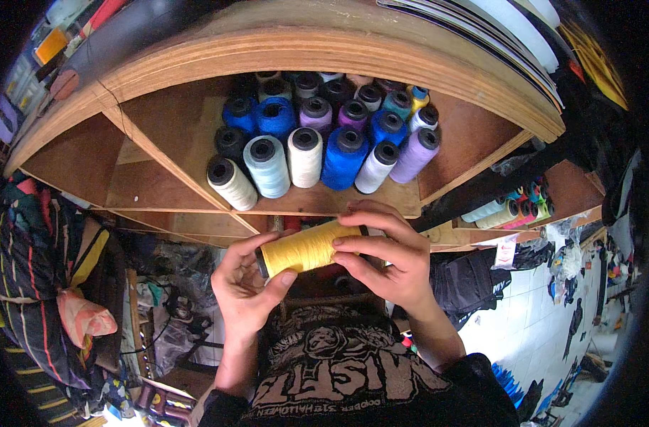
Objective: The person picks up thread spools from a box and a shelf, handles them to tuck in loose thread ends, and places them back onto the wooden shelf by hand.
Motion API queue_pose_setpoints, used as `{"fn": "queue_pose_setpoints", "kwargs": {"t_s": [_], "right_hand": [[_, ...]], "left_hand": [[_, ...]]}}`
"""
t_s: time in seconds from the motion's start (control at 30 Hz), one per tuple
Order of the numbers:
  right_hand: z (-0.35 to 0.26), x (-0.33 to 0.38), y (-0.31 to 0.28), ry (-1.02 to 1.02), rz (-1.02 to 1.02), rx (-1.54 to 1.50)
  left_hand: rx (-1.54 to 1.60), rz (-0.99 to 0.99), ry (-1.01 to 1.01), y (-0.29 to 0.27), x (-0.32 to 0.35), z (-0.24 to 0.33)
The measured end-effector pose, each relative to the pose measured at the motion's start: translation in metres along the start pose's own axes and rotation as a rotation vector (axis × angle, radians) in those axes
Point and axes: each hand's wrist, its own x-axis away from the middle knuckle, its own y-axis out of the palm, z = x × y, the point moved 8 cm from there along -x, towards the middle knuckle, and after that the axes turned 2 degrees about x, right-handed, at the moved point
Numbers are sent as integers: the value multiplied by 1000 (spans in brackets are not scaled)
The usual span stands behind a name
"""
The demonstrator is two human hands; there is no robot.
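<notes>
A spool of yellow thread (303,249) lies nearly level between my two hands, just in front of the wooden shelf. My left hand (247,281) grips its left end, the thumb along the lower side and the dark core showing beside the fingers. My right hand (388,250) closes over its right end, fingertips on the thread. Beyond them, several thread spools stand upright in rows in a shelf compartment. The front row includes a light blue spool (271,171), a cream spool (305,160), a blue spool (346,160) and a lilac spool (415,156).
The wooden shelf (281,53) has dividers and a thick curved-looking top edge. More spools (509,206) sit in a lower compartment at right. Dark striped fabric (39,285) hangs at left. Black cloth (467,285) and plastic scraps lie around the white tiled floor (524,327) at right.
</notes>
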Motion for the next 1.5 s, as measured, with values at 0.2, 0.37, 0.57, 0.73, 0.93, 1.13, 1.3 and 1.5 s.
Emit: {"fn": "queue_pose_setpoints", "kwargs": {"t_s": [0.2, 0.37, 0.57, 0.73, 0.93, 1.13, 1.3, 1.5], "right_hand": [[-7, 2, 6, 9, 69, 220], [24, 18, -4, 320, 248, -132], [70, 55, -49, 575, 165, -117], [37, 45, -44, 457, 5, 146], [10, 36, -18, 112, -336, 481], [36, 52, -17, 198, -224, 476], [78, 69, -42, 510, 182, 314], [101, 63, -47, 441, 437, 512]], "left_hand": [[-25, 23, 0, 0, -1, -2], [6, 28, -22, 7, -3, -4], [-130, -94, 171, 17, -3, -2], [-333, -320, 314, 44, -1, 12], [-343, -529, 472, 75, 11, 1], [-390, -332, 432, 67, 2, -9], [-92, -158, 211, 64, -4, -35], [-173, -201, 53, 59, -5, -58]]}}
